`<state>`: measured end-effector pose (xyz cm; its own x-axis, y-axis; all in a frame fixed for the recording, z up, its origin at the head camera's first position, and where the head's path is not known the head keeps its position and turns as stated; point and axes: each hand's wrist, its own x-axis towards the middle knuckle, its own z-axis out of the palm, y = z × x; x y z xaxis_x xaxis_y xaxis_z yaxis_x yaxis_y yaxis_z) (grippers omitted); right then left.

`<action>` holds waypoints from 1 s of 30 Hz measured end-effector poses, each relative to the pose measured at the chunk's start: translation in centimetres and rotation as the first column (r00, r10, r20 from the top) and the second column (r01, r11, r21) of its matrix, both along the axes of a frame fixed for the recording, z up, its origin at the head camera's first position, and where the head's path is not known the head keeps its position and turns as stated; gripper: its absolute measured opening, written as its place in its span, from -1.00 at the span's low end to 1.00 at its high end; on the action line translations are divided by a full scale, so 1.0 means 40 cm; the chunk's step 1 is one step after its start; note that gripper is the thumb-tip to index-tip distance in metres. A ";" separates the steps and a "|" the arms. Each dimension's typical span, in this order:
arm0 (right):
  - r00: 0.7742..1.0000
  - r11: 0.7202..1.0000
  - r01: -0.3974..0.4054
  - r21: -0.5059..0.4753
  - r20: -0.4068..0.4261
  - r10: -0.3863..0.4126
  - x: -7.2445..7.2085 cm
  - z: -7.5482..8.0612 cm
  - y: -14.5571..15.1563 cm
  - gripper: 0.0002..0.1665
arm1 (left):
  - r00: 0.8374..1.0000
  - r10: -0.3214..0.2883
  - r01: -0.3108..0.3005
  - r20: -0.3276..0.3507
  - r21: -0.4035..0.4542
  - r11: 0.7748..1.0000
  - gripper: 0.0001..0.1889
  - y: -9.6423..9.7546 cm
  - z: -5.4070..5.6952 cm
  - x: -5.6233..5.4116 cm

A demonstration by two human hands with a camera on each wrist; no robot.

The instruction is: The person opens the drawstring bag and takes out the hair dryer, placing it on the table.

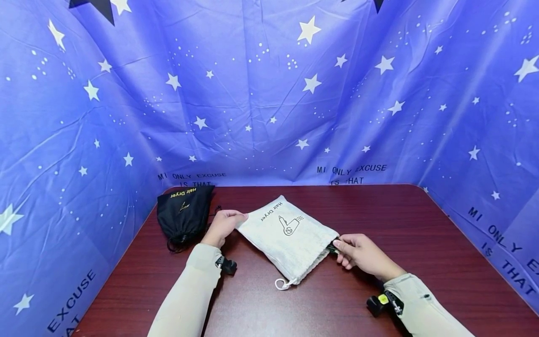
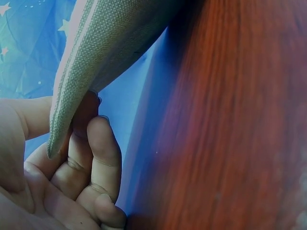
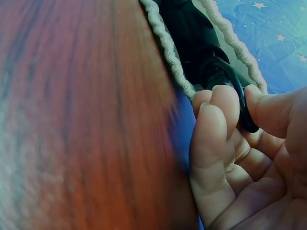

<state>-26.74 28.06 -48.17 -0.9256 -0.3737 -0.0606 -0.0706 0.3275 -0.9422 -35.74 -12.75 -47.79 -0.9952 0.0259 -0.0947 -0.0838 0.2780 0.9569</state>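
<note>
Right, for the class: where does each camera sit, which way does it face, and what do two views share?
Head: worn on the head, facing forward and down at the white bag and black bag; left hand, right hand and both sleeves show.
Left wrist: on that wrist, facing the white bag's pinched corner; left palm and fingers show.
Right wrist: on that wrist, facing the bag's mouth and dark object; right fingers show.
Both wrist views share the white bag, table and curtain.
</note>
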 end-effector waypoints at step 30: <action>0.999 0.999 -0.050 0.009 -0.007 0.050 -0.001 0.004 0.037 -0.47 | 0.997 0.061 -0.061 0.040 0.019 0.998 -0.79 -0.011 0.010 0.000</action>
<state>-26.76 29.54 -48.00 -0.9064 -0.4186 -0.0575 -0.0938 0.3321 -0.9386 -35.74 -13.21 -47.40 -0.9904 -0.0324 -0.1344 -0.1382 0.2517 0.9579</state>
